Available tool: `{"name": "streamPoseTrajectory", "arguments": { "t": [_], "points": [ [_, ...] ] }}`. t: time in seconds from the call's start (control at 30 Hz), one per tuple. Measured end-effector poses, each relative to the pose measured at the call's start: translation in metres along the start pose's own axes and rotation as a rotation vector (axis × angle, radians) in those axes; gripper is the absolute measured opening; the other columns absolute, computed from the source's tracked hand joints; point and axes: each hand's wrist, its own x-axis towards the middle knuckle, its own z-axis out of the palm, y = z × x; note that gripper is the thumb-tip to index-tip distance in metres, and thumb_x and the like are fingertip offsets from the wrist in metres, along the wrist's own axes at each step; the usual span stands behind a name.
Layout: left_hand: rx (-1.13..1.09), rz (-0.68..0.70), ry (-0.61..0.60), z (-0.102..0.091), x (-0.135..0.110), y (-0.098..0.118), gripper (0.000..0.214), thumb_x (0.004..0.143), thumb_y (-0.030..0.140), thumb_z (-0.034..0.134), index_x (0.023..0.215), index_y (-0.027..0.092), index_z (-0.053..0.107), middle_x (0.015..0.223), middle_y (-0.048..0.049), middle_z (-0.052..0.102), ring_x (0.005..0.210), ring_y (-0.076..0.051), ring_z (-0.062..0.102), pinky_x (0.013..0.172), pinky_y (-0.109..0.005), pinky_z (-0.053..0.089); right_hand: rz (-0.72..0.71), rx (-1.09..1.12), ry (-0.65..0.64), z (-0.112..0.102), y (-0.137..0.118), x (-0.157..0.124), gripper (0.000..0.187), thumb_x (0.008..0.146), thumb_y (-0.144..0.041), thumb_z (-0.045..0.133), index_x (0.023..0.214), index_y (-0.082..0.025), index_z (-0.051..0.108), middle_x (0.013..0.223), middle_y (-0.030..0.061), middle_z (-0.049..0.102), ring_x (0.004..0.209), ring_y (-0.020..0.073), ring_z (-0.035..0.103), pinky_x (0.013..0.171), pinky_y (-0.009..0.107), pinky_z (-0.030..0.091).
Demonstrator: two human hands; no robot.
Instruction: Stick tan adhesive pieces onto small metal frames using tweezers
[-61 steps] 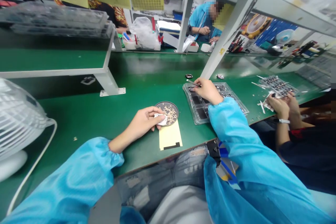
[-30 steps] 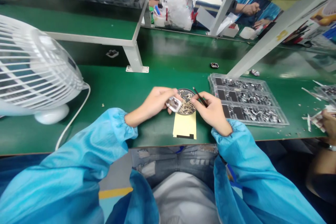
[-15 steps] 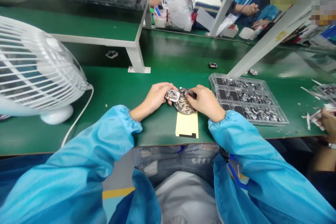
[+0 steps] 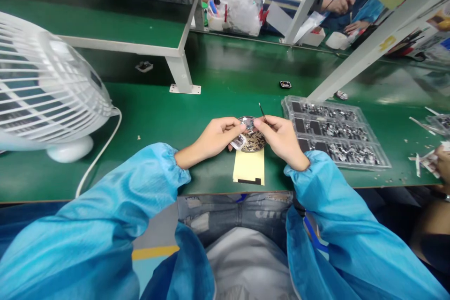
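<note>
My left hand (image 4: 218, 139) is closed on a small rounded-square part with a white frame (image 4: 239, 142), tilted low between the fingers. Its thumb and index finger also reach a small silvery piece (image 4: 248, 124). From the other side, the fingertips of my right hand (image 4: 280, 139) pinch near that same piece. Dark tweezers (image 4: 261, 108) stick up out of my right hand, tips pointing away from me. Under both hands lies a round dish (image 4: 259, 148) full of tiny dark and gold-coloured bits, partly covered by the fingers. Yellow paper (image 4: 249, 168) extends from beneath it.
A clear compartment tray (image 4: 381, 161) of small metallic parts lies to the right. A white fan (image 4: 52, 79) with its cable stands left. A shelf leg (image 4: 181, 72), a small black-framed part (image 4: 285, 85) and a slanted post (image 4: 351, 61) are behind. Co-workers' hands show at right and far side.
The tweezers have swung from pointing left at the white-framed part to pointing up and away. My hands have come together at the silvery piece, and the white-framed part has shifted lower and tilted.
</note>
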Motion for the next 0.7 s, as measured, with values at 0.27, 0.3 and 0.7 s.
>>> {"name": "streamPoseTrajectory", "arguments": {
  "t": [0.27, 0.3, 0.7],
  "points": [
    [0.158, -0.028, -0.139, -0.008, 0.001, 0.005, 0.036, 0.092, 0.044, 0.072, 0.074, 0.013, 0.072, 0.064, -0.0040, 0.068, 0.053, -0.011, 0.059, 0.050, -0.020, 0.044, -0.090, 0.037, -0.214, -0.001, 0.003, 0.000, 0.041, 0.084, -0.049, 0.084, 0.113, -0.019, 0.082, 0.114, 0.0080, 0.081, 0.107, 0.0231, 0.074, 0.101, 0.039, 0.059],
    [0.120, -0.065, -0.127, -0.008, 0.001, 0.005, 0.034, 0.091, 0.043, 0.070, 0.075, 0.013, 0.073, 0.062, -0.0042, 0.068, 0.050, -0.011, 0.058, 0.047, -0.020, 0.040, -0.096, 0.048, -0.217, -0.001, 0.003, 0.000, 0.038, 0.084, -0.049, 0.084, 0.108, -0.019, 0.083, 0.112, 0.0079, 0.081, 0.105, 0.0226, 0.075, 0.100, 0.038, 0.059],
    [-0.078, -0.114, 0.084, -0.010, 0.006, 0.009, 0.031, 0.078, 0.023, 0.075, 0.105, 0.009, 0.077, 0.080, -0.0081, 0.075, 0.059, -0.013, 0.067, 0.047, -0.020, 0.041, 0.101, 0.368, -0.163, -0.017, -0.009, -0.003, 0.033, 0.092, -0.048, 0.079, 0.108, -0.020, 0.075, 0.074, -0.0032, 0.060, 0.046, 0.0027, 0.031, 0.041, 0.021, 0.024]
  ]
}}
